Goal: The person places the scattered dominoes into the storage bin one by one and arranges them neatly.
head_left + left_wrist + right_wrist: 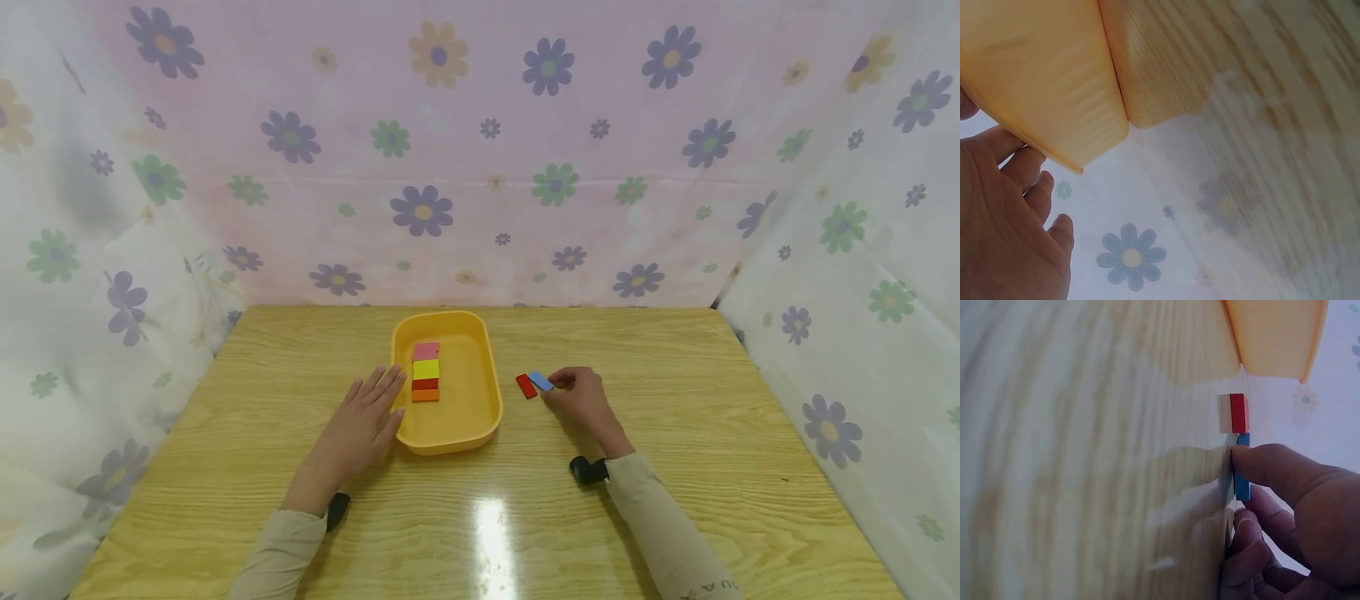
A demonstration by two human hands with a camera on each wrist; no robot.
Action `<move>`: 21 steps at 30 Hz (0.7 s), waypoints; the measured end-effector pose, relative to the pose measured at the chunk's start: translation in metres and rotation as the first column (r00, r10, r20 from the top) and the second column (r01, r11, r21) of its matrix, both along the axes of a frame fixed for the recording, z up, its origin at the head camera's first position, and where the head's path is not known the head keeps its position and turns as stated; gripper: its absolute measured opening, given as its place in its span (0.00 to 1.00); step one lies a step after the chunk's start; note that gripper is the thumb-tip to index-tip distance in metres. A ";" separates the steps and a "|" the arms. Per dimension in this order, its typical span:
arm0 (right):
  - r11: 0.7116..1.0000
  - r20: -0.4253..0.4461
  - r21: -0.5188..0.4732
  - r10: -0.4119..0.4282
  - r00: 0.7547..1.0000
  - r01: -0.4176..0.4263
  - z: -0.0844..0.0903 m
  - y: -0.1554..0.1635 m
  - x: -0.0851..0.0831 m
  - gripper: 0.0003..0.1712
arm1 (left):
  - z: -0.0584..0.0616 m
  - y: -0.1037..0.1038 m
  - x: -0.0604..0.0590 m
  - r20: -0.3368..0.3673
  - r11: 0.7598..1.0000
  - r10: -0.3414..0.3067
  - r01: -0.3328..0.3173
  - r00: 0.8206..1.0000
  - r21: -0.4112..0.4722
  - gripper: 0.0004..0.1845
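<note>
On the wooden table, my right hand point(587, 404) pinches a flat blue block point(540, 381) by its right end. The thumb point(1272, 464) lies against that block in the right wrist view, the other fingers curled behind it. Just left of it lies a flat red block point(527, 386), close to its corner. My left hand point(358, 429) rests with straight fingers on the left rim of a yellow plastic tray point(465, 375). Inside the tray, along its left side, sit a pink block point(427, 351), a yellow block point(426, 370), a second red block point(425, 384) and an orange block point(425, 396) in a column.
The wooden table point(675, 400) meets a flower-printed cloth point(480, 250) at the back, and similar cloth hangs on both sides. A dark wrist camera point(587, 471) is strapped beside the right sleeve point(667, 529).
</note>
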State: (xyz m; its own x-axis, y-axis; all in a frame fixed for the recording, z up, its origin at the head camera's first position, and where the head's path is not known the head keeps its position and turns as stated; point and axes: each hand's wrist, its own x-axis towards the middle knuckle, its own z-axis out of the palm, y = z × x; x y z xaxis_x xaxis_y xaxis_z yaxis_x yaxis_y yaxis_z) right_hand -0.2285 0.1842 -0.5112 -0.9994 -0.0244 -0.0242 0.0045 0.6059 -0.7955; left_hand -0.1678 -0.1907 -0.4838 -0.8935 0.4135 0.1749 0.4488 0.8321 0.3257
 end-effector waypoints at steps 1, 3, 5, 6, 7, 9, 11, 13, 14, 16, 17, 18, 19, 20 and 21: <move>1.000 0.000 0.002 0.002 1.000 -0.002 0.000 0.001 0.000 0.11 | 0.000 0.000 0.000 0.004 1.000 0.001 -0.001 1.000 -0.002 0.31; 1.000 -0.003 -0.004 0.006 1.000 -0.006 0.001 0.002 0.000 0.11 | 0.000 0.000 0.000 0.005 1.000 0.002 -0.002 1.000 -0.005 0.32; 1.000 -0.012 -0.014 0.006 1.000 -0.006 0.001 0.003 0.000 0.11 | 0.000 0.000 0.000 0.004 1.000 0.004 -0.004 1.000 -0.005 0.32; 1.000 -0.018 -0.021 0.005 1.000 -0.005 0.001 0.003 0.001 0.11 | 0.000 0.000 0.000 0.005 1.000 0.005 -0.005 1.000 -0.005 0.32; 1.000 -0.023 -0.029 0.003 1.000 -0.003 0.001 0.004 0.001 0.11 | 0.000 0.000 0.000 0.005 1.000 0.005 -0.005 1.000 -0.004 0.32; 0.999 -0.034 -0.053 -0.003 0.999 0.001 0.001 0.004 0.003 0.12 | 0.000 0.001 0.000 0.004 1.000 0.006 -0.006 1.000 -0.003 0.32; 0.997 -0.042 -0.078 -0.006 0.999 0.003 0.002 0.004 0.005 0.12 | 0.000 0.001 0.000 0.003 1.000 0.005 -0.005 1.000 -0.002 0.32; 0.994 -0.050 -0.108 -0.018 0.999 0.012 0.003 0.004 0.007 0.13 | 0.000 0.001 0.000 0.002 1.000 0.005 -0.005 1.000 -0.004 0.32; 0.991 -0.055 -0.130 -0.024 0.998 0.017 0.003 0.004 0.008 0.13 | 0.000 0.001 0.000 0.002 1.000 0.006 -0.006 1.000 -0.006 0.32; 0.985 -0.070 -0.170 -0.030 0.997 0.018 0.003 0.004 0.010 0.13 | 0.000 0.000 0.000 0.003 1.000 0.007 -0.007 1.000 -0.009 0.32; 0.981 -0.081 -0.191 -0.036 0.996 0.020 0.003 0.004 0.010 0.13 | 0.000 0.000 0.000 0.004 1.000 0.008 -0.008 1.000 -0.008 0.32; 0.977 -0.094 -0.210 -0.039 0.995 0.018 0.002 0.004 0.010 0.13 | 0.000 0.000 0.000 0.005 1.000 0.008 -0.008 1.000 -0.007 0.32; 0.973 -0.108 -0.232 -0.037 0.993 0.011 0.001 0.005 0.011 0.14 | 0.000 0.000 0.000 0.005 1.000 0.008 -0.008 1.000 -0.006 0.32; 0.968 -0.121 -0.251 -0.037 0.992 0.006 0.001 0.005 0.011 0.14 | 0.000 0.000 0.000 0.006 1.000 0.008 -0.008 1.000 -0.004 0.32; 0.964 -0.132 -0.267 -0.034 0.991 -0.003 0.000 0.005 0.011 0.14 | 0.000 0.000 0.000 0.007 1.000 0.008 -0.008 1.000 -0.003 0.32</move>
